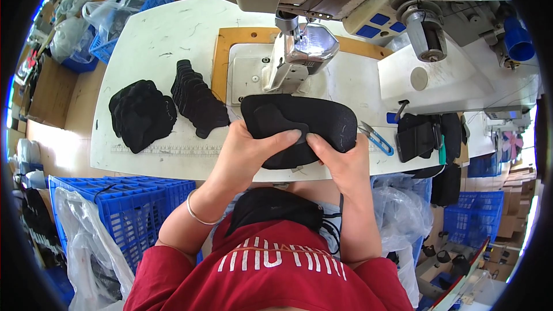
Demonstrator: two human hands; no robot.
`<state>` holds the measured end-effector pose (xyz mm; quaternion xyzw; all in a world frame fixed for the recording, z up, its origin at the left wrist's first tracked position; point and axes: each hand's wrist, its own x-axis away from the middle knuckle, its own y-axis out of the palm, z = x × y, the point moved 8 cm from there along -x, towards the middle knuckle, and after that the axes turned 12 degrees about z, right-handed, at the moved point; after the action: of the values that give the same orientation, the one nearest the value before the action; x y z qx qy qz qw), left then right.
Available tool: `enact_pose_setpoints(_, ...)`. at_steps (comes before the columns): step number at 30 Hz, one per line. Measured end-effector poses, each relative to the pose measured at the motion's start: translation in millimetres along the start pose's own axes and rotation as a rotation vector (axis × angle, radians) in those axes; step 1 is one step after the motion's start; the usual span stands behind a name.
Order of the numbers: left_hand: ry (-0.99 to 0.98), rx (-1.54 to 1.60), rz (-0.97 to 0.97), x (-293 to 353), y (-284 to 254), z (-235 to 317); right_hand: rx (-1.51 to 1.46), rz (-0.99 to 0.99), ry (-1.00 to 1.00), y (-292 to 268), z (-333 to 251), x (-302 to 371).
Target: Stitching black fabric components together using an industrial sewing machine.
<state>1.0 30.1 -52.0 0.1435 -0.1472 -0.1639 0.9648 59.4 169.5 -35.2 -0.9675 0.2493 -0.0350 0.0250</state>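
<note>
Markings: shirt print and table scale — little legible.
Red shirt [178,279]: white print [266,257] across the front, tall upright bars and a rounded form, a thin orange line crossing it. White tabletop [190,23]: ruler strip [167,150] along the near edge — fine graduations, figures too small to read. Black piece [327,116] in hand: pale marks near right end, unreadable.

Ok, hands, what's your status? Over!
Left hand, right hand: both gripping black fabric piece. Piece: held before sewing machine post. Blue snips: lying beside right hand.
</note>
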Motion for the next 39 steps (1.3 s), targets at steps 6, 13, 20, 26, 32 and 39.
enact_pose_setpoints(6,0.102,-0.049,0.079,-4,0,15,0.008,0.078,0.012,-11,4,-5)
enact_pose_setpoints(13,0.081,-0.004,0.058,-18,2,41,-0.069,0.141,-0.133,0,-28,-22)
enact_pose_setpoints(20,0.355,-0.226,-0.194,-49,3,67,-0.086,0.189,-0.375,1,-61,-37)
enact_pose_setpoints(26,-0.058,-0.147,0.050,-73,-6,70,0.050,0.084,-0.346,13,-69,-56)
enact_pose_setpoints(32,-0.107,-0.104,0.044,-80,-6,74,0.086,0.103,-0.409,14,-71,-65)
enact_pose_setpoints(39,-0.092,-0.100,0.061,-80,-5,77,0.129,0.129,-0.488,13,-68,-68)
